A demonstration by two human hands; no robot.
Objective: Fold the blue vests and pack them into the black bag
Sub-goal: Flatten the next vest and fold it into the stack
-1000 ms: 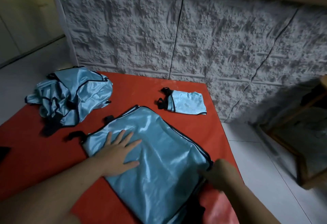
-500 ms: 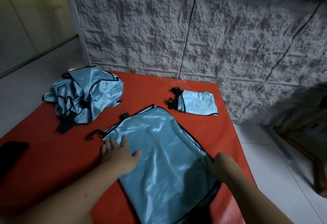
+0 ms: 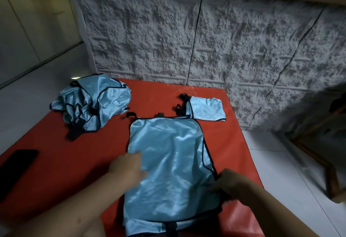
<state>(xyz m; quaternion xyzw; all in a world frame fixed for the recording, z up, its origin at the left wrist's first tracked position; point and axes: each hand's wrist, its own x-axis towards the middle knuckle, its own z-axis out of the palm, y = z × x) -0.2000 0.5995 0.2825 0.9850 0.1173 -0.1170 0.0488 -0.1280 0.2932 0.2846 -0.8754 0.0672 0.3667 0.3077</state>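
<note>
A shiny light-blue vest [image 3: 168, 161] with black trim lies spread flat on the red surface [image 3: 153, 94] in front of me. My left hand [image 3: 129, 169] rests on its left side; its finger pose is blurred. My right hand [image 3: 227, 182] grips the vest's right edge at the black trim, fingers curled. A small folded blue vest [image 3: 206, 108] lies at the back right. A crumpled pile of blue vests [image 3: 93, 105] sits at the back left. No black bag is plainly visible.
A flat black object [image 3: 16, 167] lies at the red surface's left edge. A textured grey-white wall [image 3: 206, 40] rises right behind the surface. White tiled floor [image 3: 280, 171] lies to the right, with a wooden furniture frame [image 3: 318, 158] beyond.
The spread vest has been turned from a slant to lie square with me. My left hand slid from its upper left toward its middle-left; my right hand stays at the right edge.
</note>
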